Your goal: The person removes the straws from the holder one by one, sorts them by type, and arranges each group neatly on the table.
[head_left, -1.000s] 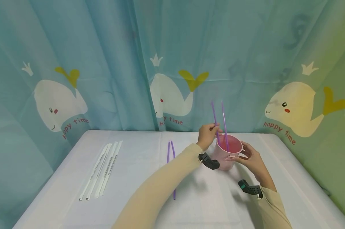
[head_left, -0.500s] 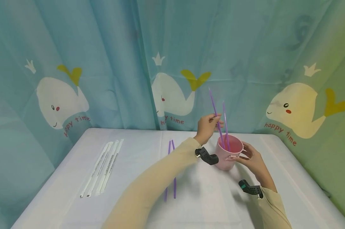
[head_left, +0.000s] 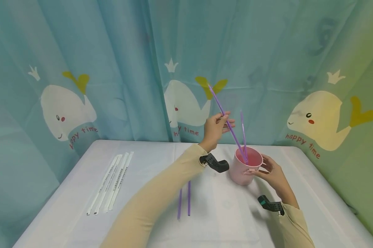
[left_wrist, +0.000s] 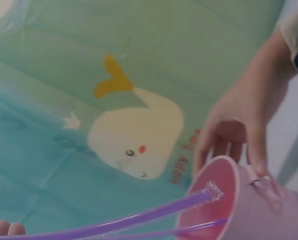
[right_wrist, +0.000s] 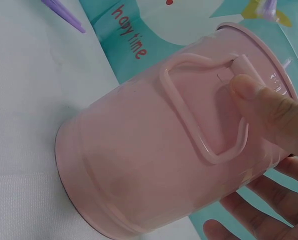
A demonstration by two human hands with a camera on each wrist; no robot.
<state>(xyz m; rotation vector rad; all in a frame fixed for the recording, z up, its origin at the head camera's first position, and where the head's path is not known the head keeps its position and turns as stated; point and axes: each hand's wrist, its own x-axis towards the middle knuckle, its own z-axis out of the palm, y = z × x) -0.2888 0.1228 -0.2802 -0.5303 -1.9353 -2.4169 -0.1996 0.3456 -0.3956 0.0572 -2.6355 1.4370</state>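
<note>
My left hand (head_left: 213,129) pinches a purple straw (head_left: 216,99) between thumb and fingers, above and left of a pink bucket (head_left: 240,175). The straw slants down to the right. Its lower end, with crinkled clear film (left_wrist: 214,191) on it, overlaps the bucket's mouth. A second purple straw (head_left: 243,129) stands inside, leaning on the rim. My right hand (head_left: 274,175) grips the bucket near its rim, the thumb (right_wrist: 247,87) pressing at the top of a wire-like pink handle (right_wrist: 178,102) and the fingers round the far side. The bucket tilts slightly in the head view.
Two more purple straws (head_left: 189,203) lie on the white table (head_left: 217,220), partly hidden by the left sleeve (head_left: 149,206). Several white paper-wrapped straws (head_left: 110,186) lie side by side at the left. A whale-printed curtain (head_left: 127,69) hangs behind the table.
My left hand has risen and moved left, drawing its straw up out of the bucket and tilting it further. The right hand and the bucket have hardly moved.
</note>
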